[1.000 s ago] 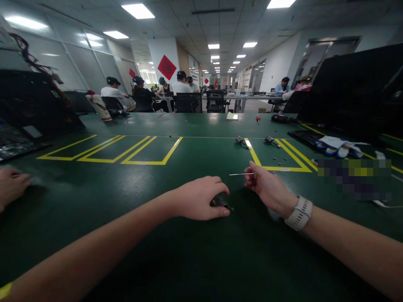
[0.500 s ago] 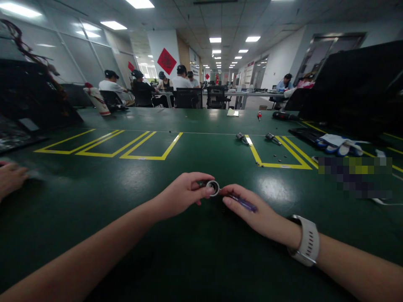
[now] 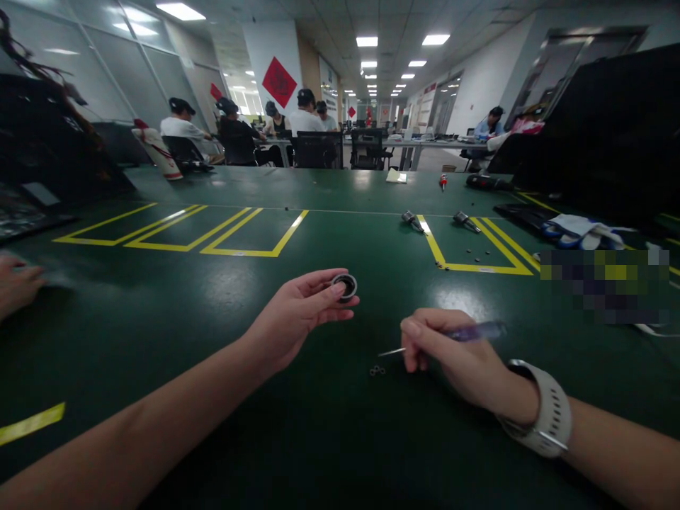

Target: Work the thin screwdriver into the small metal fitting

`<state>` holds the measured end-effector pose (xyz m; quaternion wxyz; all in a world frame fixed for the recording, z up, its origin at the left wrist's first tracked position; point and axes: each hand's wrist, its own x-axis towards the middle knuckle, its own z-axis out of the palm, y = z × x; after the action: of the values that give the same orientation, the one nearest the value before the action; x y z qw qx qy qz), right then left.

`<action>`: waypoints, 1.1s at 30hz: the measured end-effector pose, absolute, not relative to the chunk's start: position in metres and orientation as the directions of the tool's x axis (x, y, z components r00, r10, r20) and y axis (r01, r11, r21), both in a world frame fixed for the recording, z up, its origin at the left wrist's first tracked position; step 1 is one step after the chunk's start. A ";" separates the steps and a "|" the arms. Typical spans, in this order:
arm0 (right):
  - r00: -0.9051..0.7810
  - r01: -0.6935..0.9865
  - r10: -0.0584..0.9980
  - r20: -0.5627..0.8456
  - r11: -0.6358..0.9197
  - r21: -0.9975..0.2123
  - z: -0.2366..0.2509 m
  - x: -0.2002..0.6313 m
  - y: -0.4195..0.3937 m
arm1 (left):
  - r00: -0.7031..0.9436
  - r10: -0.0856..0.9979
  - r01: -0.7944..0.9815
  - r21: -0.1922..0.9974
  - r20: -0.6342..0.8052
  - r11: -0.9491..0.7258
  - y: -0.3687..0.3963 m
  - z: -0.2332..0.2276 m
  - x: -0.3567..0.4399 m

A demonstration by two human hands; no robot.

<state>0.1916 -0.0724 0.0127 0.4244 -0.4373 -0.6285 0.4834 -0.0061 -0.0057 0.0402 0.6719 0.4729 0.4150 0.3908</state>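
My left hand (image 3: 295, 315) is closed on a grey metal ring-shaped part (image 3: 353, 288), thumb at its near edge and fingers behind it. The part's round opening faces me and looks dark inside. Lower and to the right, my right hand (image 3: 460, 358) grips a screwdriver (image 3: 478, 331) with a blurred purple handle. Its thin shaft points left, its tip just above a few small dark ring-like pieces (image 3: 377, 370) on the green tabletop (image 3: 340, 439). A gap separates the screwdriver from the ring-shaped part.
Two dark metal parts (image 3: 411, 220) (image 3: 466, 222) and several tiny pieces (image 3: 477, 260) lie around the right yellow-taped outline (image 3: 483, 269). Gloves (image 3: 581, 231) and a red-handled tool (image 3: 443, 182) are farther off. Another person's hand (image 3: 18, 285) rests at left.
My right hand has drawn away from the ring-shaped part, toward me and to the right, with the screwdriver. My left hand has risen slightly, moving left. The small ring-like pieces now show.
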 end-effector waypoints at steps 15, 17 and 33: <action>-0.218 0.209 0.973 -0.077 -0.031 -0.977 0.000 0.190 -0.063 | 0.382 0.867 -0.069 0.925 -0.321 0.373 -0.017 0.040 -0.003; -0.218 0.297 0.973 -0.068 -0.001 -0.955 0.002 0.189 -0.065 | 0.395 0.863 -0.073 0.926 -0.314 0.370 -0.017 0.039 -0.003; -0.348 0.474 0.664 0.661 0.733 -0.487 0.007 0.183 -0.084 | 0.406 0.873 -0.046 0.947 -0.272 0.317 -0.022 0.031 -0.004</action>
<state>0.1830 -0.0845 0.0070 0.4514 -0.3495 -0.8142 0.1055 -0.0036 -0.0217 0.0310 0.6875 0.4797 0.4309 0.3339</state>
